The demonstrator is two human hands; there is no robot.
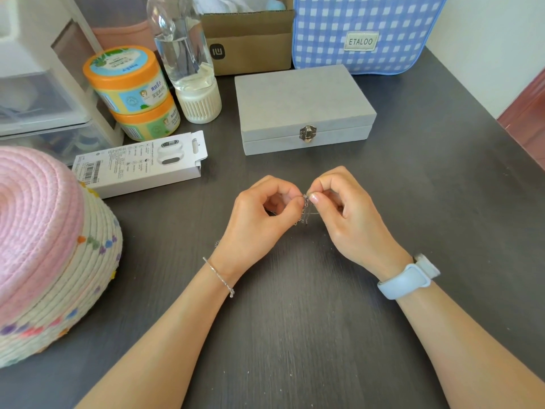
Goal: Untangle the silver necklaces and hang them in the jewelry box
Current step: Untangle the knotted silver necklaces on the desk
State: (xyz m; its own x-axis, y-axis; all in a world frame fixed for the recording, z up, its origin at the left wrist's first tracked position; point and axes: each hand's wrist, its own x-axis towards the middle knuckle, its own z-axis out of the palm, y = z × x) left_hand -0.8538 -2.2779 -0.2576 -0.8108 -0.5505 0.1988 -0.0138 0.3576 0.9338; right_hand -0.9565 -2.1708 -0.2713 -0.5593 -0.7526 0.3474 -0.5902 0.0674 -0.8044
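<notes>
A person's two hands work a knot of silver necklaces (305, 208) above a dark desk (295, 320), in front of a closed grey jewelry box (303, 101).

The left hand (259, 219) and right hand (348, 214) meet fingertip to fingertip, each with fingers curled and pinching the tangled chains, which hang in a small bunch between them just over the desktop; the box sits beyond the hands, its metal clasp (307, 133) fastened. A blue gingham bag (365, 31) behind it carries a label reading "ETALOO". A cardboard box (250, 45) shows a square "MI"-style logo. Two stacked orange-lidded tubs (132, 93) and a white product package (141, 163) bear print too small to read. A clear bottle (188, 60) and pink woven basket (50, 246) stand at left.
</notes>
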